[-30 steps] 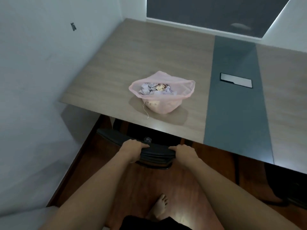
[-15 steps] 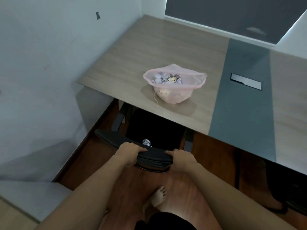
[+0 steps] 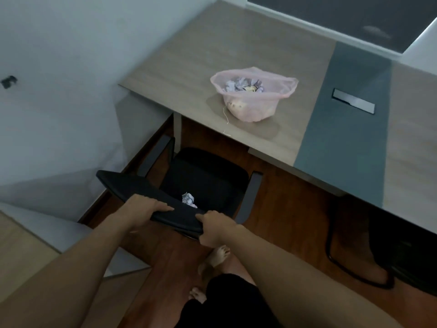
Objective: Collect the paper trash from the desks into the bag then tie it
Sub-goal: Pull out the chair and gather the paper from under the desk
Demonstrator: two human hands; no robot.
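- a crumpled white paper ball lies on the seat of a black office chair, at the rear of the seat and just beside the backrest.
- the pink translucent plastic bag sits well apart from it, up on the wood-grain surface and near the front edge. its mouth gapes wide and untied, with more crumpled paper visible inside. a thin pale string trails from it toward the edge.
- both hands are grasping the top rail of the chair's backrest. the left hand has its fingers laid over the rail, and the right hand curls round it nearer the corner. neither holds any paper.
- as a judgement, the job looks far along but unfinished: this ball has yet to go into the bag, and the tying is not yet done.
- a jolt or tilt of the chair could roll the light ball off the seat, or into the gap under the backrest where it is harder to reach.
- a bare foot stands just beneath the backrest, so dragging the chair toward the body could run it onto the toes.
- the bag looks soft, light and open. a careless toss or a snag on the string could tip it and spill paper over the edge.
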